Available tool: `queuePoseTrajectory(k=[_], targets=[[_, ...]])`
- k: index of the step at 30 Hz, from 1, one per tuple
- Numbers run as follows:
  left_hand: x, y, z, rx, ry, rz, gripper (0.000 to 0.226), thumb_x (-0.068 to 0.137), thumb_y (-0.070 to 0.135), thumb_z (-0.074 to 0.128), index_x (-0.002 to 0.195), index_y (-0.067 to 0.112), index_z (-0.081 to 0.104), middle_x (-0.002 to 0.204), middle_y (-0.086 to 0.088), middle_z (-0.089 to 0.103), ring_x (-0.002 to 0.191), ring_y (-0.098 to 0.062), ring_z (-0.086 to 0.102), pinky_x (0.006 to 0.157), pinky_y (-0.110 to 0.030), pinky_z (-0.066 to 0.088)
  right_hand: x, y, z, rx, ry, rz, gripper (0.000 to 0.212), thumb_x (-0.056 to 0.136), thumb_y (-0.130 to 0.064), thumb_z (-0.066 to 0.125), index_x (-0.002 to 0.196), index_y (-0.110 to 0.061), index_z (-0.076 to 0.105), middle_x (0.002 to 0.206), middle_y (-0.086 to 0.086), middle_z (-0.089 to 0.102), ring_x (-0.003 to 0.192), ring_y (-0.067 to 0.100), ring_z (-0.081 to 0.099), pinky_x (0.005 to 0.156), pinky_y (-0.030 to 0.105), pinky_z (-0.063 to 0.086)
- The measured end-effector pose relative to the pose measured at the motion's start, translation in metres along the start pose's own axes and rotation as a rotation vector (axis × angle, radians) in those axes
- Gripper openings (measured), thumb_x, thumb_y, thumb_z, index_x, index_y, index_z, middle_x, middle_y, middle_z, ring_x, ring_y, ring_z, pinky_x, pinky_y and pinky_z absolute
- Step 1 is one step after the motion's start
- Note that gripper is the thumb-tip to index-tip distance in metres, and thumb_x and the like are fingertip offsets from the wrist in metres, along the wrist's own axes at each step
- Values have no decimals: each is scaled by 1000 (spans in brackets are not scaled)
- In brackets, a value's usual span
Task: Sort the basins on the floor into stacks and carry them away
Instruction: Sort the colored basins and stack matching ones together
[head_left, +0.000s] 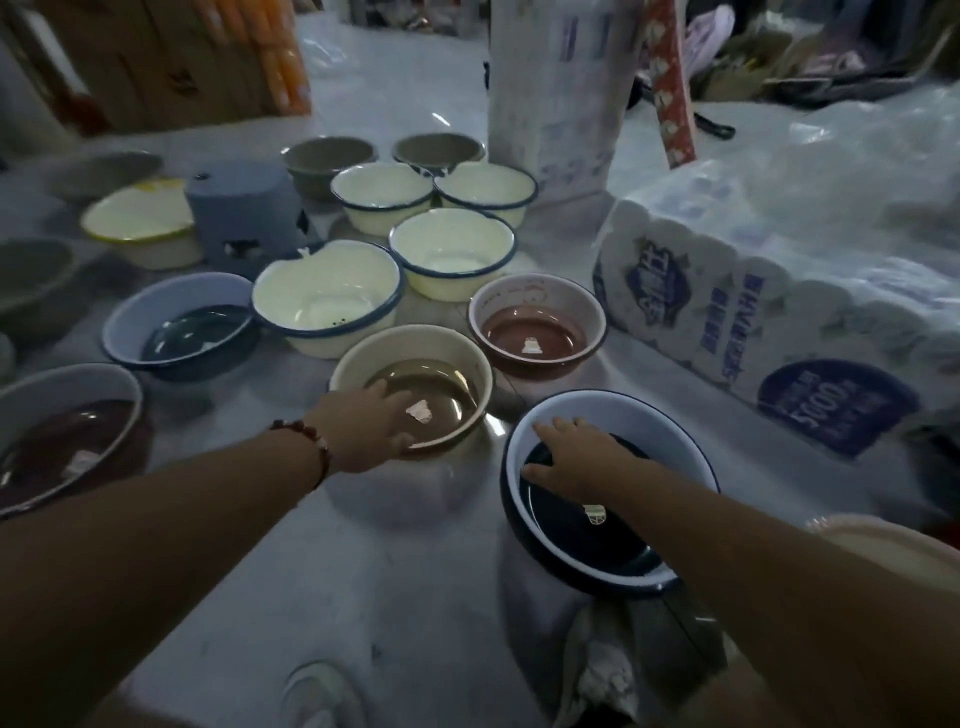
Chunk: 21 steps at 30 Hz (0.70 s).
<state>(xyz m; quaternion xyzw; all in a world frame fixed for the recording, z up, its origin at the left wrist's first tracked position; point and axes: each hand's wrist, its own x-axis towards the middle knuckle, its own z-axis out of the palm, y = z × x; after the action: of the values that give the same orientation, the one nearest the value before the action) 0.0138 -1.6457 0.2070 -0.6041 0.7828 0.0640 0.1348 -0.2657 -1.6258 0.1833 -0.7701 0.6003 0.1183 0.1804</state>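
Note:
Many enamel basins stand on the pale floor. My left hand (363, 423), with a bead bracelet on the wrist, grips the near rim of an olive-bottomed cream basin (457, 364). My right hand (587, 460) lies inside a dark navy basin with a white wall (634, 415), fingers spread on its bottom; whether it grips is unclear. Beyond lie a brown-bottomed basin (537, 332), a blue basin (176, 327), a dark red basin (67, 436) at the left edge, and several cream basins with blue rims (327, 299).
A large wrapped pack of tissue rolls (753, 312) lies to the right. A tall white package (556, 88) stands at the back. A blue-grey overturned stool (234, 208) sits among the basins. A yellow-rimmed basin (140, 218) and grey basins (327, 156) are farther off. Crumpled cloth (597, 670) lies near me.

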Motion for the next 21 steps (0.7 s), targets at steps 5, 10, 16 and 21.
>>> queuePoseTrajectory(k=[5, 10, 16, 21], targets=[[-61, -34, 3, 3, 12, -53, 63, 93, 58, 46, 148, 32, 31, 146, -2, 43, 127, -26, 50, 100, -38, 45, -12, -45, -5, -1, 28, -76, 75, 92, -57, 45, 153, -21, 18, 157, 11, 25, 145, 33, 21, 116, 46, 23], [-58, -73, 45, 71, -83, -90, 66, 96, 58, 40, 152, 31, 20, 154, -8, 32, 135, -29, 42, 107, -43, 39, 34, -77, 29, 20, -28, -100, 79, 86, -60, 47, 151, -22, 22, 157, 9, 26, 141, 34, 29, 112, 49, 30], [23, -127, 122, 106, -162, -58, 66, 96, 57, 39, 153, 28, 21, 159, -11, 21, 136, -32, 38, 108, -46, 37, 148, -96, 97, 495, -181, 169, 63, 81, -52, 57, 134, -20, 42, 134, 9, 49, 123, 33, 50, 96, 39, 44], [105, -154, 145, 97, -242, -30, 66, 96, 56, 40, 152, 27, 21, 153, -13, 28, 131, -32, 43, 104, -45, 42, 227, -118, 125, 1590, -206, 743, 28, 90, -37, 61, 109, -18, 60, 83, 0, 58, 57, 10, 52, 47, 26, 41]])
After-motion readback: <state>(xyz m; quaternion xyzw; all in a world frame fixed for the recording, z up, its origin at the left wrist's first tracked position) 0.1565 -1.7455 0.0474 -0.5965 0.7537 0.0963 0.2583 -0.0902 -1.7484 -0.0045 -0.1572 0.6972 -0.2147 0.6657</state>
